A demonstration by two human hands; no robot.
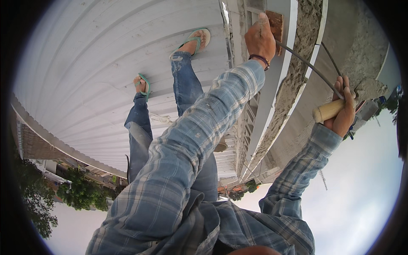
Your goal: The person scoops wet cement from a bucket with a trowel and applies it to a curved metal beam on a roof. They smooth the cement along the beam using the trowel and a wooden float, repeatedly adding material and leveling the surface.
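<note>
Left hand [260, 40] is curled on a flat brown wooden board [277, 27] at 1 o'clock, right hand [342, 108] wrapped round a tan wooden-handled trowel [325, 112] at 3.

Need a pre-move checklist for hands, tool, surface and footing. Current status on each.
1. Right hand closed around the wooden handle: ok.
2. Left hand gripping the brown board: cannot tell; it is against the board, but the fingers are mostly hidden.
3. Metal rod well away from both hands: not ok; it spans between them.
4. Mortar strip smooth: not ok; rough and pitted.
5. Closed footwear: not ok; open green sandals.
6. Roof sheet slip-free: cannot tell.
</note>
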